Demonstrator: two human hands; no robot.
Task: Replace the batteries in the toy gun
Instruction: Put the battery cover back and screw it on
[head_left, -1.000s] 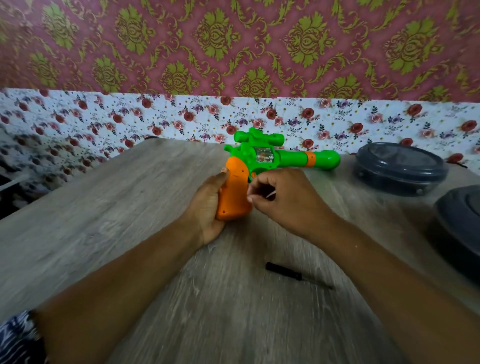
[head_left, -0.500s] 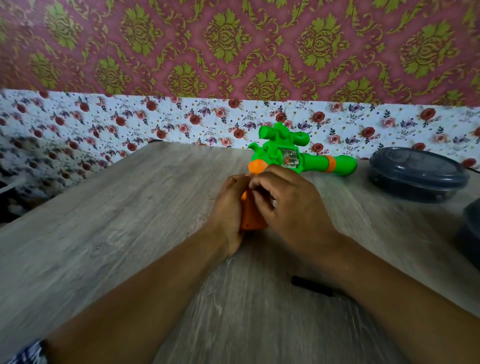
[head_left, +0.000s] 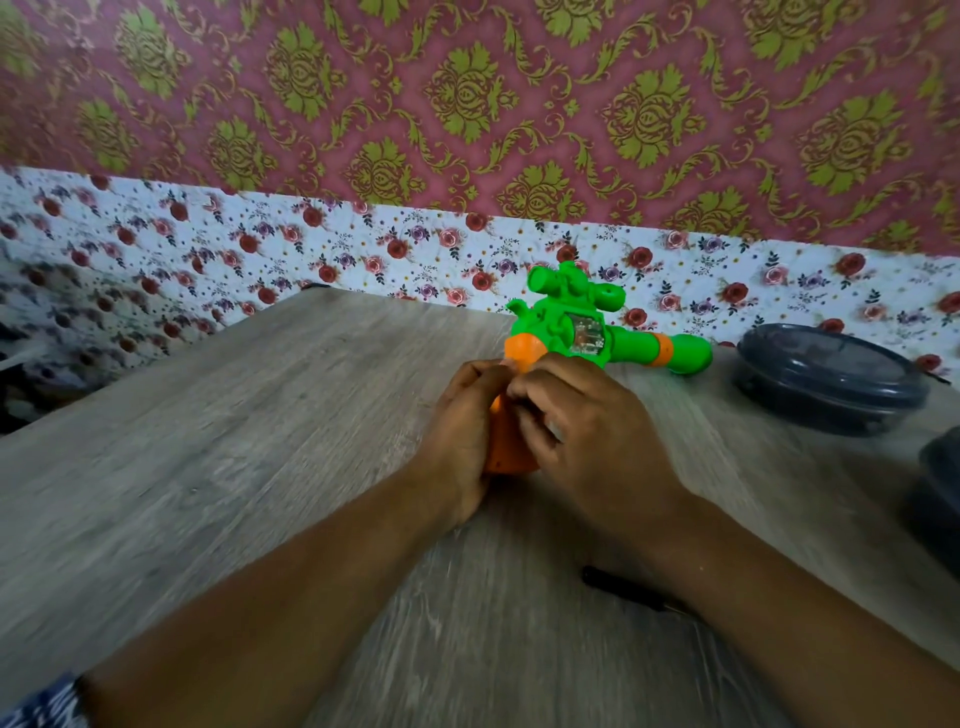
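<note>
Toy gun (head_left: 571, 332) stands mid-bench (head_left: 260, 441), barrel pointing to 3 o'clock. A second ago its orange grip showed; now both hands cover it. Left hand (head_left: 462, 431) wraps the grip, right hand (head_left: 582, 431) pinches at it, likely working the battery door. One screwdriver (head_left: 623, 587) lies at 6 o'clock, two dark tubs (head_left: 831, 379) at 3.

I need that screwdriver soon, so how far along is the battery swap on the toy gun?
Done: nothing visibly; no batteries show. In hand: the left hand grips the toy gun's orange grip while the right hand works at it; the compartment is hidden. The screwdriver lies unused on the table. The swap looks unfinished.
</note>
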